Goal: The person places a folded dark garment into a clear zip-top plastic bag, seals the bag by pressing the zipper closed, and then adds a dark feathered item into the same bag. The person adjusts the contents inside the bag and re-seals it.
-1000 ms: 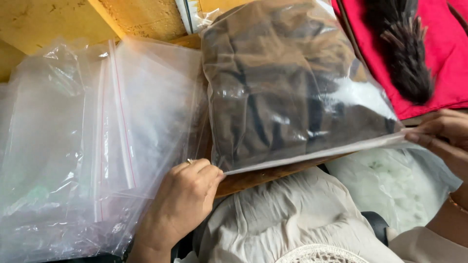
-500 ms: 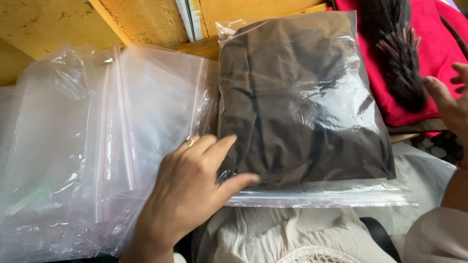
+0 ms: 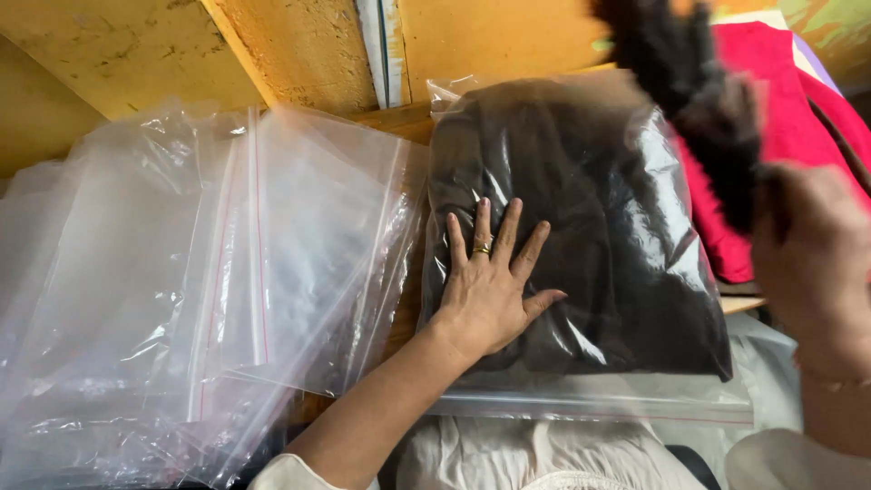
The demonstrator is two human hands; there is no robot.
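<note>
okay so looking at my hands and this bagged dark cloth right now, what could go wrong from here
The bag with dark cloth overhangs the table edge toward your lap; if the left hand pressing it lifts, it may slide off. The loose empty bags beside it look slippery and could get nudged off. The right hand is blurred by a dark furry piece, which might snag the red cloth.

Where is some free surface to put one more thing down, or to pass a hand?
Only a narrow wooden strip shows between the empty clear bags and the filled bag under the left hand. The red cloth crowds the right side, where the right hand lifts a dark furry piece.
</note>
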